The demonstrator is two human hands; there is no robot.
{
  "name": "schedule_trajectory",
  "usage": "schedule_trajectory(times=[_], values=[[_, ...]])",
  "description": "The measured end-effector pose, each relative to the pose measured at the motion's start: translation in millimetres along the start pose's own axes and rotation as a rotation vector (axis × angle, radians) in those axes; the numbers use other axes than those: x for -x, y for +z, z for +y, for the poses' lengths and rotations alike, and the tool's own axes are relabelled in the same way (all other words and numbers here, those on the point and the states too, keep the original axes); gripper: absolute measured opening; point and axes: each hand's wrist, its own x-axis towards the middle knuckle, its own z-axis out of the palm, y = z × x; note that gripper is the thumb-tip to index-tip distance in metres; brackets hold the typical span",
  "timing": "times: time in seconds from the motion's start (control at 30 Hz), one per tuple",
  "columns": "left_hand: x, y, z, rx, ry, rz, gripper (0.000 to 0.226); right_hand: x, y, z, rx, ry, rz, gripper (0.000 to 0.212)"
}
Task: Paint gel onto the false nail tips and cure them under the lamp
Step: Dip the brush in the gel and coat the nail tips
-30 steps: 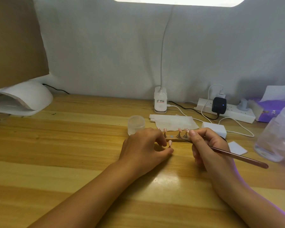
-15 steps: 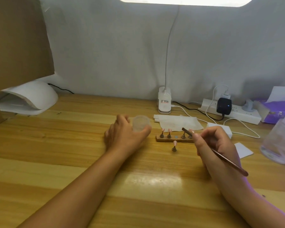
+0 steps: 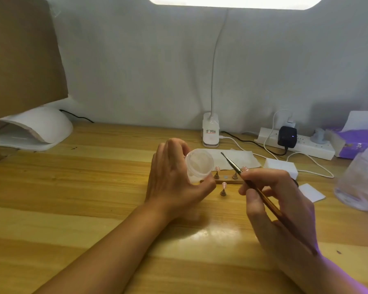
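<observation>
Change: left hand point(image 3: 174, 183) grip has lifted the jar point(image 3: 200, 164), tilted, off the tabletop point(image 3: 83, 187).
Right hand point(image 3: 274, 206): grip pinches brush point(image 3: 234, 165), tip raised.
Around: curing lamp point(image 3: 36, 128), left edge.
Blocking: left hand covers holder's point(image 3: 228, 181) end.

One wide-angle view, worn on the person's head, faces forward and down over the pale striped wooden bench point(image 3: 72, 209) to the grey wall point(image 3: 136, 71). It sits close: the left hand point(image 3: 174, 183) and right hand point(image 3: 280, 209) fill the lower middle.
</observation>
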Motion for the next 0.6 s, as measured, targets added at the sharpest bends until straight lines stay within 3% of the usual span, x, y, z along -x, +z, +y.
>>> schedule_trajectory(times=[0.03, 0.13, 0.37, 0.6], values=[[-0.2, -0.4, 0.9, 0.003, 0.008, 0.003, 0.060, -0.8, 0.4, -2.6, -0.031, 0.050, -0.038, 0.024], [-0.4, -2.0, 3.4, -0.004, 0.050, -0.019, 0.059, 12.2, 0.6, 3.4, 0.049, -0.138, 0.005, 0.015], [2.9, -2.2, 13.8, -0.034, 0.219, -0.062, 0.060, 14.6, 1.6, 11.8, -0.042, -0.051, -0.033, 0.012], [2.6, -2.1, 15.4, -0.025, 0.239, -0.093, 0.058, 14.7, 2.4, 16.9, 0.005, 0.007, -0.040, 0.016]])
